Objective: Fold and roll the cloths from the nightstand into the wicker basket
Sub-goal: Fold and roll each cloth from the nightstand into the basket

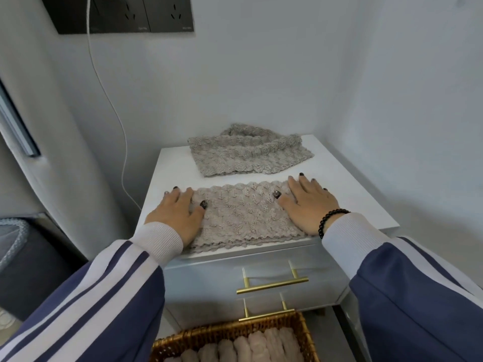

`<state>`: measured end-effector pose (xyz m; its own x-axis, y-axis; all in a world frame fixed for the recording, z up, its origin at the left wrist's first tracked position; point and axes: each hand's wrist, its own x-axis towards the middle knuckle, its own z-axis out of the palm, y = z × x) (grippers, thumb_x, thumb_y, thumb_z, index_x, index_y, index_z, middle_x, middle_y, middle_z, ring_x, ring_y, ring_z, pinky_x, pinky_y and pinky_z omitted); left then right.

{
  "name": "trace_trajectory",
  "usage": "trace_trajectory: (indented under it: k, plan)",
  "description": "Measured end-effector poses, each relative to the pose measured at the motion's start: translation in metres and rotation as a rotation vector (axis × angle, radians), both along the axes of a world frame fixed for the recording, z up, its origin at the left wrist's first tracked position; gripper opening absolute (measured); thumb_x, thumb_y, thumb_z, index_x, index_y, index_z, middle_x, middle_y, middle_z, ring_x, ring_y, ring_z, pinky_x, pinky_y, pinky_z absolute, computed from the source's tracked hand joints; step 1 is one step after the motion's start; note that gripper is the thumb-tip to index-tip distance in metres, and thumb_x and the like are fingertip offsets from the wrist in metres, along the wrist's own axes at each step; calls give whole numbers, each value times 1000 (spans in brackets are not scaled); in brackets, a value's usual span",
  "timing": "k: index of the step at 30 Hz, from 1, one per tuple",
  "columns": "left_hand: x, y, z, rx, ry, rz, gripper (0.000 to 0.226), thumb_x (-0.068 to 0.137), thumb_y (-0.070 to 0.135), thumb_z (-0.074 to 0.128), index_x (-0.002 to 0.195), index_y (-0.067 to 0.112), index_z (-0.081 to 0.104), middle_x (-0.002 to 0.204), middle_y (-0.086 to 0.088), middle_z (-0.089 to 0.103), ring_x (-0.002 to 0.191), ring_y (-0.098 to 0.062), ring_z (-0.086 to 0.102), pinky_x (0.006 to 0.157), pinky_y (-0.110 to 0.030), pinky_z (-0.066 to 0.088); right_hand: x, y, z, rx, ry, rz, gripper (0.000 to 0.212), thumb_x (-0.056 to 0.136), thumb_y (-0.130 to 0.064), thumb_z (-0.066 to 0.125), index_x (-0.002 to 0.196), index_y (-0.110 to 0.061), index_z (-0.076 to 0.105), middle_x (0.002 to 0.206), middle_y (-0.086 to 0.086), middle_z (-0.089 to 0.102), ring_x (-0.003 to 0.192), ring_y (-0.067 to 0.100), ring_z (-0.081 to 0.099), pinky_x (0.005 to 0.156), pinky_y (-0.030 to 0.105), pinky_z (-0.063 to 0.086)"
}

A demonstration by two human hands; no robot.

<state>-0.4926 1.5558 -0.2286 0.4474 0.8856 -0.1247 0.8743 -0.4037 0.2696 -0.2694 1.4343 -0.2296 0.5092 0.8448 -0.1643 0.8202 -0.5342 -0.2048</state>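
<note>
A beige textured cloth (244, 215) lies folded into a flat band along the front edge of the white nightstand (347, 178). My left hand (177, 212) presses flat on its left end and my right hand (308, 205) presses flat on its right end, fingers straight. A second beige cloth (248, 155) lies loosely bunched at the back of the nightstand top. Below, on the floor in front of the drawers, stands the wicker basket (227, 333) holding several rolled beige cloths (258, 346) side by side.
The nightstand has two drawers with gold bar handles (271, 283). White walls close in behind and to the right. A white cable (117, 121) hangs from a black socket panel (120, 14) down the left side. A dark bin (23, 262) stands at lower left.
</note>
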Motion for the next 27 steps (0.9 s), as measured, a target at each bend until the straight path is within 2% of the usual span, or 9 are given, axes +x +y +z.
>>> trace_trajectory:
  k: [4,8,12,15,17,19,21,23,27]
  plan:
    - [1,-3,5,151,-71,75,57,98,44,41,146,16,34,149,-9,36,136,-31,31,109,-41,31,4,0,0,24,-2,-9,64,99,-54,15,154,-25,2,162,-1,-5,149,20,-3,118,39,4]
    - [-1,0,15,48,-130,202,56,89,46,58,135,16,45,130,-12,52,123,-34,42,96,-42,42,2,-3,6,107,-14,-4,64,97,-49,32,152,-21,16,158,3,18,145,24,14,115,40,16]
    - [-4,-2,25,-108,-205,300,46,81,44,71,102,8,52,84,-4,57,73,-21,53,63,-28,41,5,-10,18,261,161,-116,74,81,-46,67,144,-18,38,143,7,40,132,25,36,106,35,34]
    - [-9,-7,25,-83,-174,259,40,80,43,72,76,12,46,73,-2,50,62,-15,45,50,-27,31,6,-14,20,340,290,-252,59,68,-42,80,114,-10,59,110,9,63,97,22,61,80,29,49]
    - [-13,-12,25,-80,-222,207,36,81,35,72,72,14,44,74,-2,50,63,-15,45,50,-26,31,3,-19,21,363,348,-297,50,64,-37,84,96,-10,57,87,5,63,74,20,57,58,26,44]
    - [-18,-16,26,-107,-325,161,21,81,23,71,76,13,54,77,-4,59,69,-19,54,55,-26,37,-1,-25,22,416,438,-320,46,66,-29,85,90,-12,51,80,1,55,66,17,51,54,25,39]
    - [-24,-18,29,-202,-487,166,10,79,15,73,81,16,63,85,-8,67,79,-24,63,68,-28,49,-3,-33,26,493,541,-340,44,70,-20,82,100,-10,51,89,2,53,69,18,54,58,26,41]
    - [-36,-20,32,-364,-679,209,17,74,13,78,86,18,66,94,-10,71,89,-30,67,86,-40,54,-7,-43,30,536,630,-377,65,74,-16,80,129,-6,46,110,6,51,102,24,56,76,27,42]
    - [-56,-42,38,-600,-897,255,41,66,9,83,104,5,66,92,-17,74,88,-37,70,89,-52,53,-24,-65,40,609,1031,-437,102,68,-15,85,148,-2,23,134,5,43,125,23,41,108,41,28]
